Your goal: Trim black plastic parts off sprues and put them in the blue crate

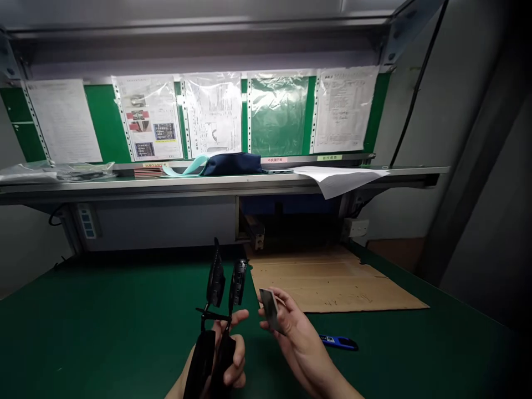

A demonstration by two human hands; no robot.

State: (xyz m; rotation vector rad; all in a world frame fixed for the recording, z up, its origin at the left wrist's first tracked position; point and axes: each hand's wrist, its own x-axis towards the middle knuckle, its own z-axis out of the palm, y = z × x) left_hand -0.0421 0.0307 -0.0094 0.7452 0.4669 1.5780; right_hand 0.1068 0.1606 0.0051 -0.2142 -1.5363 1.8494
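Left hand [226, 354] is gripping the lower end of a black two-armed moulded part [215, 281], and I'm reading that grip as narrow and full: the fingers [239, 360] are curling around the two long dark arms while the ribbed upper lobes are standing upright above the fist, with a thin crosspiece [214, 315] bridging them. Exactly what the part is, I can't tell from this feed. Right hand [297, 343] is pinching a small grey rectangular card [270, 309] between thumb and fingertips, a narrow hold, with the card tilted and sitting near the black part, not touching it. Both hands are hovering over a green bench mat [103, 321]. A blue utility knife [338, 342] is lying on the mat just beyond the right hand, near the edge of a flattened cardboard sheet [332, 282]. Further back, a shelf [166, 185] is carrying a navy pouch [230, 164] with a mint strap [187, 166], a loose white paper sheet [338, 180] hanging over its edge, and a plastic-wrapped bundle [54, 173]. Printed documents [149, 117] in clear sleeves are hanging on a green board [108, 124] above, and a power strip [86, 220] is sitting under the shelf.
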